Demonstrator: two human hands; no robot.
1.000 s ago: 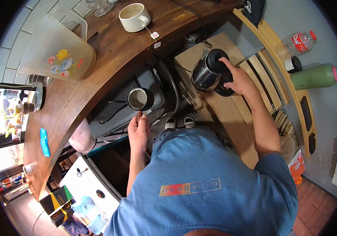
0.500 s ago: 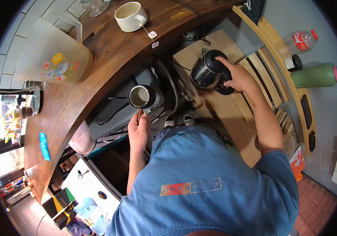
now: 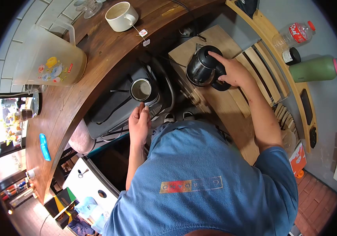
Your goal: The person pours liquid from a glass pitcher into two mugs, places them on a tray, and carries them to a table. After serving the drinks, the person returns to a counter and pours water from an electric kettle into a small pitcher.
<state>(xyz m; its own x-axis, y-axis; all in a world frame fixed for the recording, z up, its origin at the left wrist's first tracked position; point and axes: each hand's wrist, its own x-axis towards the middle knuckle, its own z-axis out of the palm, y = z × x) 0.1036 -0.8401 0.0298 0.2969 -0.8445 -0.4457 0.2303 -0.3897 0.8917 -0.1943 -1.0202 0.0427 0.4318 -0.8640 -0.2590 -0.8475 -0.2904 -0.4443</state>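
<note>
My left hand point(image 3: 139, 122) is closed around the short brown handle of a small metal pot point(image 3: 142, 89). Its open mouth faces me, dark outside and bright steel inside. What lies at its bottom is hard to make out. To the right, a black electric kettle with a see-through body point(image 3: 198, 70) stands on a light wooden surface. My right hand point(image 3: 234, 72) grips the kettle at the top of its handle, index finger stretched onto the lid and thumb by the handle. The other fingers of that hand are hidden.
On the curved wooden counter point(image 3: 97, 59) are a flowered plastic pitcher point(image 3: 58, 63), a white mug point(image 3: 117, 17) with tea-bag tags hanging over the edge, and a blue object point(image 3: 44, 147). A narrow ledge on the right carries a green bottle point(image 3: 314, 69) and a clear plastic bottle point(image 3: 290, 37).
The view has shifted slightly. The small pot is tipped a little more, with more of its inner wall showing. My right hand stays on the kettle.
</note>
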